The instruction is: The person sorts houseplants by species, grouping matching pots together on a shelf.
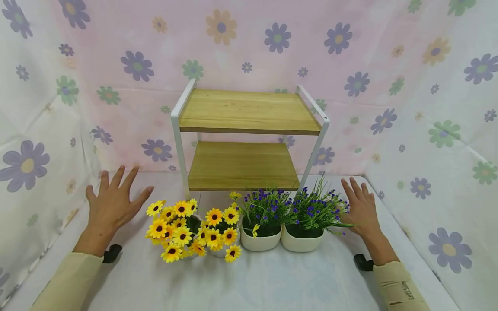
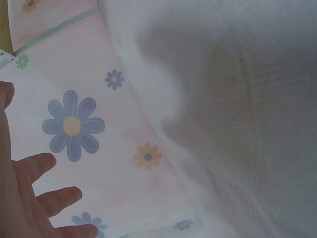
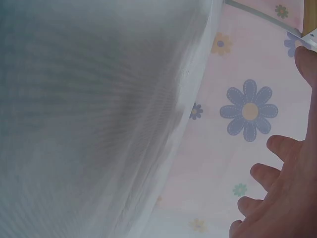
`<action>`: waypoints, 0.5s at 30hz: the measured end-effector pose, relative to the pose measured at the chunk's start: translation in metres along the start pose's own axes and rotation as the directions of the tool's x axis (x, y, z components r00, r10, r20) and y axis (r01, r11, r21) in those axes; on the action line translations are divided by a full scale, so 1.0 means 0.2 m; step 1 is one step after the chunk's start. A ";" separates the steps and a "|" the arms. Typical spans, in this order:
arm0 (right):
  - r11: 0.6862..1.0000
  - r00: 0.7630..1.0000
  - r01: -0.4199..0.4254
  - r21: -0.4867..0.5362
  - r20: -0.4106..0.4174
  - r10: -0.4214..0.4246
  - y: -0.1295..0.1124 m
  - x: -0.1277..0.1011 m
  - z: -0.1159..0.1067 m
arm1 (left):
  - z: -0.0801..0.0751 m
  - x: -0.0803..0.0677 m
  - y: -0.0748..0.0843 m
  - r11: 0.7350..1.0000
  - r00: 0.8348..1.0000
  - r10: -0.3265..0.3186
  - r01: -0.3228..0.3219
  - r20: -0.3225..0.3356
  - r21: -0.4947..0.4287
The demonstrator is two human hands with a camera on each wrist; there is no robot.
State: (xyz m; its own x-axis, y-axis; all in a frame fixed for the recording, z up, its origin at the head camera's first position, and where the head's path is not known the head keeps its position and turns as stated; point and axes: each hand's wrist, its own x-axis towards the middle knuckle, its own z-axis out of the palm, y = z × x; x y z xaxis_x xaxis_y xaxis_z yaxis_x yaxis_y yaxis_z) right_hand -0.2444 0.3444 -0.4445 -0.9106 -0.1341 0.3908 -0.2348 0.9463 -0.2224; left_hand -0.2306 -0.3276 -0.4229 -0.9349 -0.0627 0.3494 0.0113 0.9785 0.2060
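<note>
My left hand (image 1: 110,205) is spread at the left of the table, fingers straight and holding nothing. Nearest to it is a pot of yellow artificial sunflowers (image 1: 180,229), with a second sunflower pot (image 1: 223,231) just to its right. Two cream oval pots of purple flowers, one (image 1: 261,239) beside the other (image 1: 302,239), continue the row. My right hand (image 1: 363,214) lies at the right, fingers extended, partly behind the leaves of the rightmost plant. The left wrist view shows spread fingers (image 2: 59,201); in the right wrist view the fingers (image 3: 267,176) are likewise apart.
Behind the pots stands a two-tier shelf with a wooden upper board (image 1: 249,110), a lower board (image 1: 243,166) and a white metal frame (image 1: 180,151). Flower-printed cloth walls (image 1: 249,47) enclose the white table (image 1: 272,280) at the back and both sides.
</note>
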 end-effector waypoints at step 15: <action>0.995 0.995 0.076 0.059 -0.069 -0.072 -0.01 0.01 0.00 | 0.02 0.01 0.01 0.996 0.986 0.076 -0.081 -0.150 -0.025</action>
State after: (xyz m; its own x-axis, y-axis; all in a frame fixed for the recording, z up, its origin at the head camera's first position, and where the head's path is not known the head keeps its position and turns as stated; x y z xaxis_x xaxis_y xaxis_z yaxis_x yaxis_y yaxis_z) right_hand -0.2447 0.3419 -0.4426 -0.8658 -0.1812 0.4664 -0.3231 0.9142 -0.2446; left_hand -0.2333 -0.3249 -0.4254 -0.8672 -0.0172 0.4976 0.0956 0.9751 0.2003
